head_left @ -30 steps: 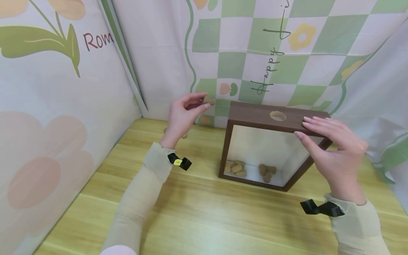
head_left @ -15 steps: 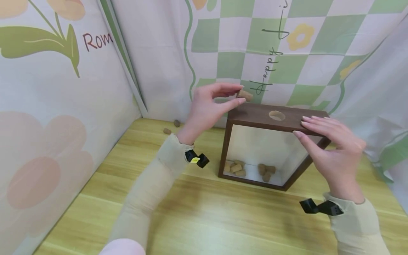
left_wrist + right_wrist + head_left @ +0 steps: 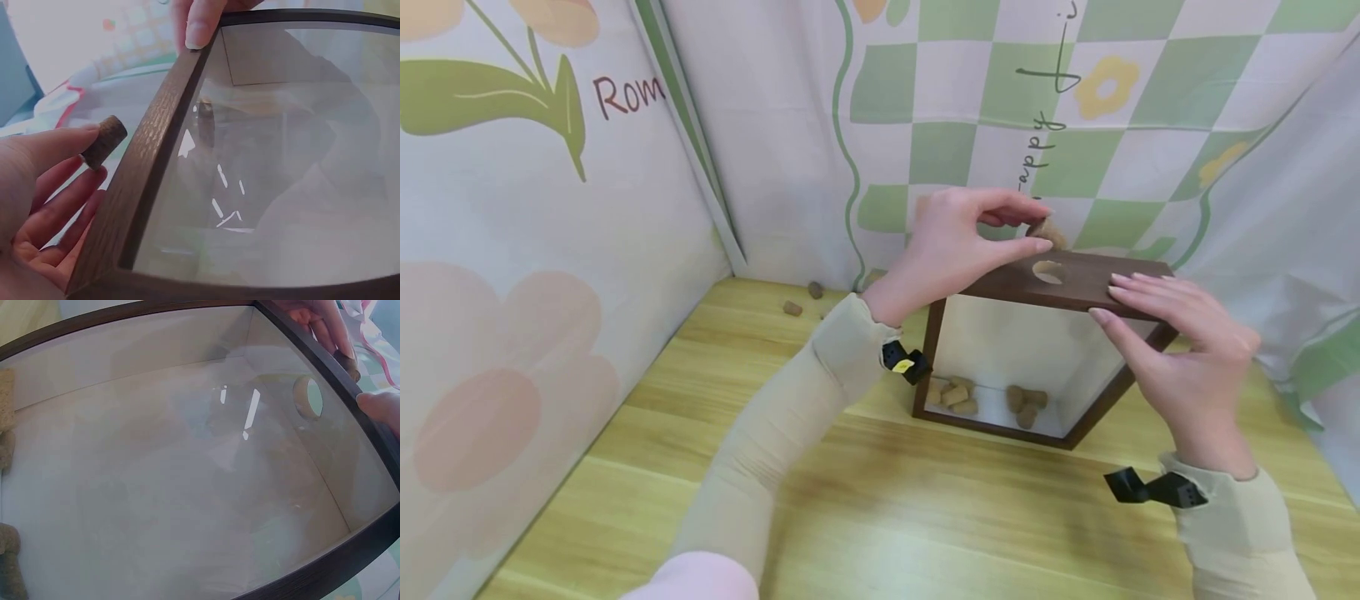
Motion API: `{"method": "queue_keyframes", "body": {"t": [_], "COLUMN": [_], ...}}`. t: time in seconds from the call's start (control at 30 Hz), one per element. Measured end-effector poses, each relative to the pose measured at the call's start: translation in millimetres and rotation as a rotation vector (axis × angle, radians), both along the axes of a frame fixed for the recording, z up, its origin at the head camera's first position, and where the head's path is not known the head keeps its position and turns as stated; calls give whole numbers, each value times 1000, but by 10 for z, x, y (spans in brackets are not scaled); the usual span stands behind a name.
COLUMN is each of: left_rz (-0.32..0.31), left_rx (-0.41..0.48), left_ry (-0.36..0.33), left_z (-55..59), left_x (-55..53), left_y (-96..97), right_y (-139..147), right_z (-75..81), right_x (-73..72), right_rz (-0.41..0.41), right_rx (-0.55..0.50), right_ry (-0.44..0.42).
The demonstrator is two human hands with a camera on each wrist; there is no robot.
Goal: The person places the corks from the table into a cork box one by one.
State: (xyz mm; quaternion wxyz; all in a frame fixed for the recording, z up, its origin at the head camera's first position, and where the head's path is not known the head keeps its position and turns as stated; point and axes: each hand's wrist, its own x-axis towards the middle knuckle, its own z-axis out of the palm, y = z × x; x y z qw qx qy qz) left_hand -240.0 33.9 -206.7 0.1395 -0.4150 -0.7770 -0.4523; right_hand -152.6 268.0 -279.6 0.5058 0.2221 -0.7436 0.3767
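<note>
My left hand (image 3: pixel 962 242) pinches a cork (image 3: pixel 1049 233) between thumb and fingers, just above the round hole (image 3: pixel 1048 272) in the top of a dark wooden box. In the left wrist view the cork (image 3: pixel 105 142) is tilted beside the box's frame (image 3: pixel 147 156). My right hand (image 3: pixel 1195 350) rests on the box's top right, fingers over the top and thumb at the front edge. Through the clear front of the box (image 3: pixel 928 358), several corks (image 3: pixel 957 395) show in a left group and more corks (image 3: pixel 1027 404) in a right group on its floor.
Two loose corks, one brown (image 3: pixel 792 308) and one darker (image 3: pixel 816 290), lie on the wooden table (image 3: pixel 880 517) left of the box. A checkered curtain (image 3: pixel 947 125) hangs close behind it, and a flower-printed panel (image 3: pixel 490 333) stands at the left.
My left hand has moved right with the cork, from left of the box to over its top near the hole. The right hand and the box have stayed put.
</note>
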Motion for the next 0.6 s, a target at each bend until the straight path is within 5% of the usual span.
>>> {"method": "queue_keyframes", "body": {"t": [0.33,0.6], "left_rz": [-33,-24], "left_rx": [-132,-45], "left_ry": [-53,-59], "left_z": [-25,-69], "left_x": [-28,-38], "left_y": [115,98], "right_y": [-13,-10], "right_z": [-7,-10], "right_x": [-5,-12], "right_rz": [5,3], "right_rx": [-7,-8], "right_ry": [12,17]}}
